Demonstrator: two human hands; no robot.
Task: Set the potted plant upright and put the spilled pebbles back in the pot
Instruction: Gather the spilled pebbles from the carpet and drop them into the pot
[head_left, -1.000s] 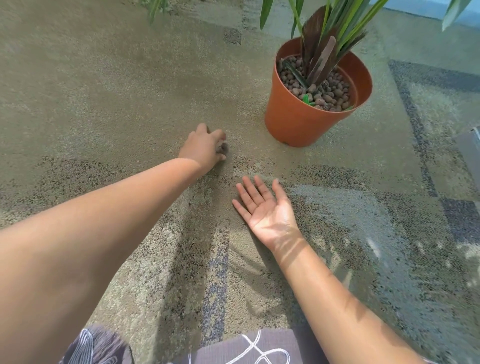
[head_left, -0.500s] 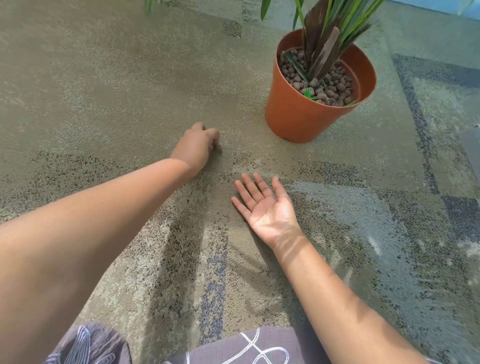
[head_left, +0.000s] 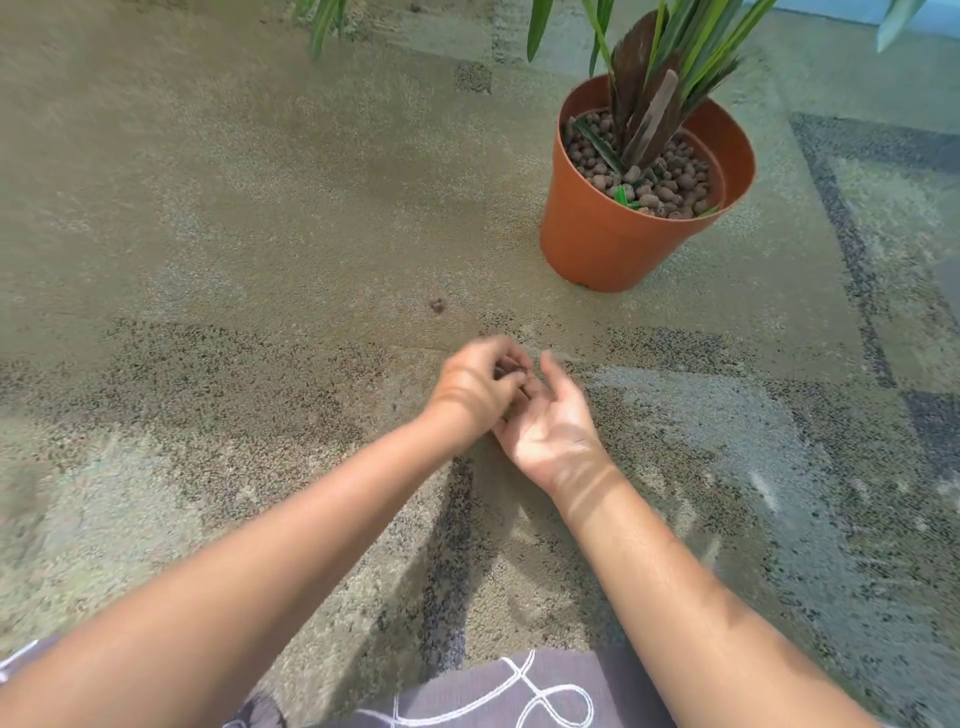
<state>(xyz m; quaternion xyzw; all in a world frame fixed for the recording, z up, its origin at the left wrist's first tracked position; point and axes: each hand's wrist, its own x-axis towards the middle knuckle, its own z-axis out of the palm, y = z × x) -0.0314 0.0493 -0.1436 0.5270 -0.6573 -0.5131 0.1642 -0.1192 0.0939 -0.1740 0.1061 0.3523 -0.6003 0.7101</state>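
Left hand (head_left: 480, 387): knuckles up, fingers curled inward over the other hand's fingertips; something small and dark shows between its fingertips, too blurred to name, so whether it grips anything I cannot tell.
Right hand (head_left: 553, 423): palm up on the carpet (head_left: 234, 208), fingers loosely cupped and not closed; what lies in the cup is hidden by the left fingers.
Loose pebble (head_left: 437, 305): one dark pebble on the carpet just beyond the left fingertips, apart from both hands.
Pot (head_left: 613, 244): orange, standing upright, well beyond the right fingertips and off to their right.
Pebbles in pot (head_left: 660, 187): brown, heaped around the plant's (head_left: 649, 104) stem, below the rim.
Lap: patterned grey cloth (head_left: 519, 691) between the forearms, nearest me.
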